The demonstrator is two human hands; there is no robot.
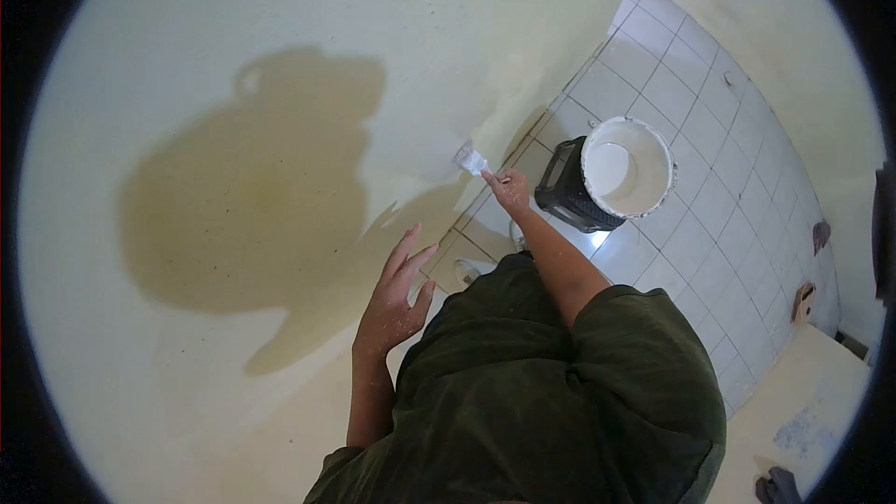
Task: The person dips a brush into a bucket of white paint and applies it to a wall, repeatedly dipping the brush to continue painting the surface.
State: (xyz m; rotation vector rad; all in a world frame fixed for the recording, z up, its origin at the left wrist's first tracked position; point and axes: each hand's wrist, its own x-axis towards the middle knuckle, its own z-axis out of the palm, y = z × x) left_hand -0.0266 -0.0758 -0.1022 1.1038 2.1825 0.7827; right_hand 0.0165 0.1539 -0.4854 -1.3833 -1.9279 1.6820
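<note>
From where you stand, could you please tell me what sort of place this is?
Probably a room indoors where painting is under way: a pale wall meets a tiled floor, a smeared bucket stands nearby, and the right hand holds a whitened brush.

Plastic bucket — rough rim, glossy floor tiles, matt cloth shirt

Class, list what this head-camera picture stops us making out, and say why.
All in the head view:
- Much of the handle of the paintbrush: covered by the right hand.
- Much of the black stool: hidden by the white bucket.
- The dark object at far right: cut off by the edge.
- The brown object: too small to identify.
</note>
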